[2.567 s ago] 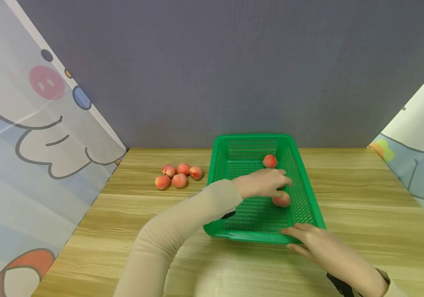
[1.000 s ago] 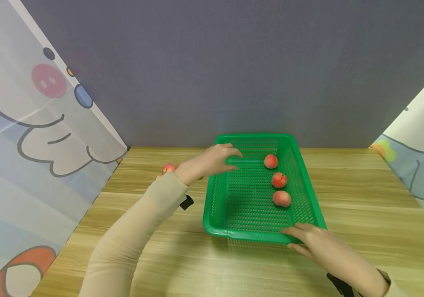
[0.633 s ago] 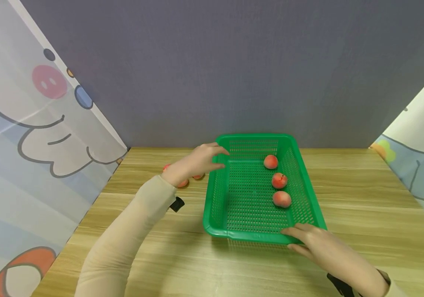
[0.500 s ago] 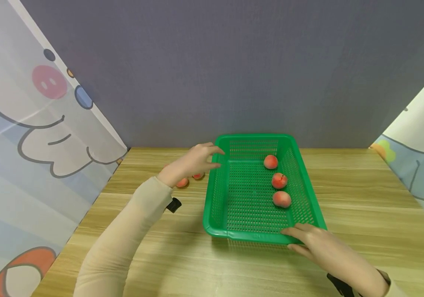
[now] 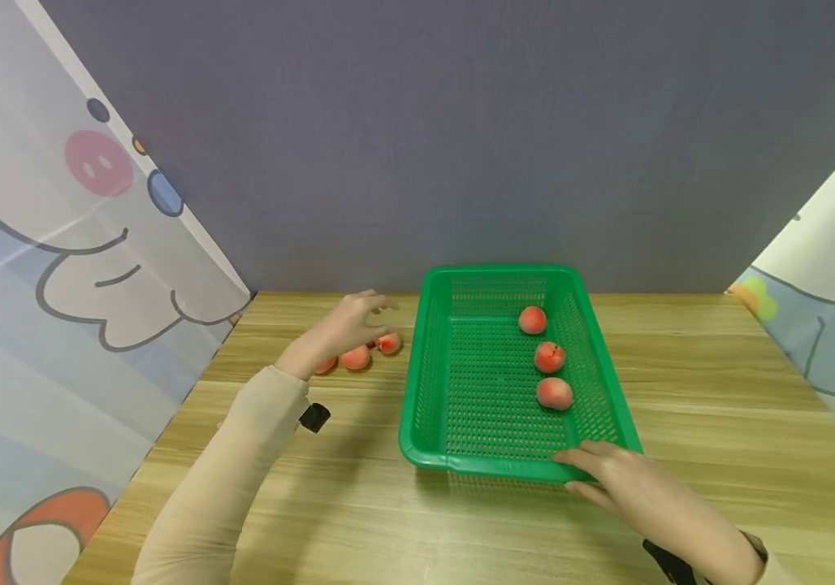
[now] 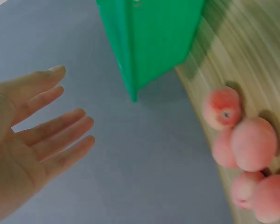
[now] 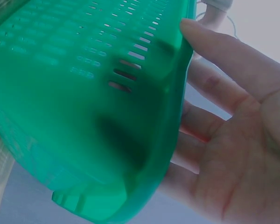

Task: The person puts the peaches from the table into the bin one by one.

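Observation:
Over the table's left part hovers my left hand [image 5: 348,325], fingers loosely spread and holding nothing, just above a cluster of peaches [image 5: 355,357] that it partly covers. The left wrist view shows those peaches [image 6: 254,144] apart from the fingers. A green plastic basket [image 5: 505,465] with slotted walls stands right of them. Three peaches [image 5: 550,357] lie in a row along its right side. My right hand [image 5: 622,479] grips the basket's near right corner. In the right wrist view its thumb is on the near side of the rim, with the other fingers beyond it.
The wooden table [image 5: 710,406] extends to both sides of the basket. A grey wall [image 5: 417,146] rises behind it, close to the basket's far end. Cartoon-printed curtains [image 5: 88,268] flank the table left and right.
My left hand has moved left, from inside the basket to above the peaches on the table. A middle peach, earlier hidden by that hand, shows in the basket. My right hand has stayed put.

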The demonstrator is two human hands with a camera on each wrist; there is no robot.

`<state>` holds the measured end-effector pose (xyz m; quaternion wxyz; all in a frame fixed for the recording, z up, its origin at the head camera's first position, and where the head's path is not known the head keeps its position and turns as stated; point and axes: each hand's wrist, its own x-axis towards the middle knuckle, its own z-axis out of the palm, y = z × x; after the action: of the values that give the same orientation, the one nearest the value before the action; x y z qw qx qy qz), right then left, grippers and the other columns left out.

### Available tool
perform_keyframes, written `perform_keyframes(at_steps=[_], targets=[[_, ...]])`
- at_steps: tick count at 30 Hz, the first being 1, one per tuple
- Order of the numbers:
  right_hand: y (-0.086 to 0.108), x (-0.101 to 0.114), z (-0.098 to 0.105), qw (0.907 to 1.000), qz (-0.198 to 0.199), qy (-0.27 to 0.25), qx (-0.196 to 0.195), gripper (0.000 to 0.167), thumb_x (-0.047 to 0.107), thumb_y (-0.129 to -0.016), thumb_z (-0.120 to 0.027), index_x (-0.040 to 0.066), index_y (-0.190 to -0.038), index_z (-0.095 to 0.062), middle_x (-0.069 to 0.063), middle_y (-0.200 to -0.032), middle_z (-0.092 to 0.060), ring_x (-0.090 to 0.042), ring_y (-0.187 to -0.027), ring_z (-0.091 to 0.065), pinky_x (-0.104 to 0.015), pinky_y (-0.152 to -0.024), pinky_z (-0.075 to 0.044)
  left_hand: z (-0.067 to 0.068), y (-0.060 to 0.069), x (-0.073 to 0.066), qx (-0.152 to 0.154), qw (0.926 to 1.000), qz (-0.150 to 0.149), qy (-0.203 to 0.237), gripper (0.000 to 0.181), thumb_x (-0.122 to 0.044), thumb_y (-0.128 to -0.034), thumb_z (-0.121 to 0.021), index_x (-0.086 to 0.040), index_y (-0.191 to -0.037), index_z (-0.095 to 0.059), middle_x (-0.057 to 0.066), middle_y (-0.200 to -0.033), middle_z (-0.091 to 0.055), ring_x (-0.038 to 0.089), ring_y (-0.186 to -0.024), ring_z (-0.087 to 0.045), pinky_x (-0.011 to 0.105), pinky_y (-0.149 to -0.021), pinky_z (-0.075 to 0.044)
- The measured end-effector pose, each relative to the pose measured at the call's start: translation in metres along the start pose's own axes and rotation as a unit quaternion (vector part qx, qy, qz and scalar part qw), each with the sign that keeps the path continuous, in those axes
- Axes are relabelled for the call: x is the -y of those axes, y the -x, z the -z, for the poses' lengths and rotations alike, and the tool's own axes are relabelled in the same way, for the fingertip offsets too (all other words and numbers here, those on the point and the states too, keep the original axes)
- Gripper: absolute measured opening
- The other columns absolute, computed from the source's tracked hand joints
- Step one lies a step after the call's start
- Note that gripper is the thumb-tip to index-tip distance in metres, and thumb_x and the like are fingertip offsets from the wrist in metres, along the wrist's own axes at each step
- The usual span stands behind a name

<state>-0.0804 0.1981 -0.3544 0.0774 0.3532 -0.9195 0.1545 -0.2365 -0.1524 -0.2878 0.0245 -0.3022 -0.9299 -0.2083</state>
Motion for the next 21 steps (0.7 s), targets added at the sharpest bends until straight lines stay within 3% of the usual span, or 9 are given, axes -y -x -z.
perform_keyframes(at_steps=[4, 13, 21], targets=[[0.0, 0.0, 0.0, 1.0, 0.002, 0.002, 0.0, 0.026, 0.019, -0.074, -0.069, 0.013, -0.099, -0.064, 0.003, -0.087, -0.06, -0.015, -0.077, -0.059, -0.031, -0.061, -0.049, 0.0, 0.009, 0.011, 0.005, 0.999, 0.043, 0.009, 0.034, -0.011, -0.0825, -0.062, -0.002, -0.114, -0.056, 0.016, -0.117, -0.053, 0.032, -0.104, -0.051, 0.041, -0.083, -0.044], [0.0, 0.001, 0.001, 1.0, -0.002, 0.003, 0.002, 0.026, 0.019, -0.074, -0.069, 0.012, -0.099, -0.065, 0.002, -0.088, -0.061, -0.018, -0.078, -0.059, -0.032, -0.061, -0.05, -0.003, 0.028, 0.04, -0.015, 0.9945, 0.103, 0.017, 0.03, -0.011, -0.0829, -0.057, 0.0, -0.111, -0.058, 0.017, -0.113, -0.056, 0.033, -0.104, -0.051, 0.044, -0.082, -0.044], [0.0, 0.002, 0.002, 0.9997, -0.017, -0.004, 0.015, 0.026, 0.019, -0.075, -0.068, 0.012, -0.1, -0.064, 0.0, -0.09, -0.061, -0.021, -0.079, -0.06, -0.034, -0.062, -0.05, -0.008, 0.043, 0.066, -0.028, 0.9942, 0.102, -0.018, 0.031, -0.011, -0.0826, -0.061, 0.005, -0.109, -0.058, 0.023, -0.11, -0.054, 0.034, -0.093, -0.055, 0.045, -0.076, -0.045]])
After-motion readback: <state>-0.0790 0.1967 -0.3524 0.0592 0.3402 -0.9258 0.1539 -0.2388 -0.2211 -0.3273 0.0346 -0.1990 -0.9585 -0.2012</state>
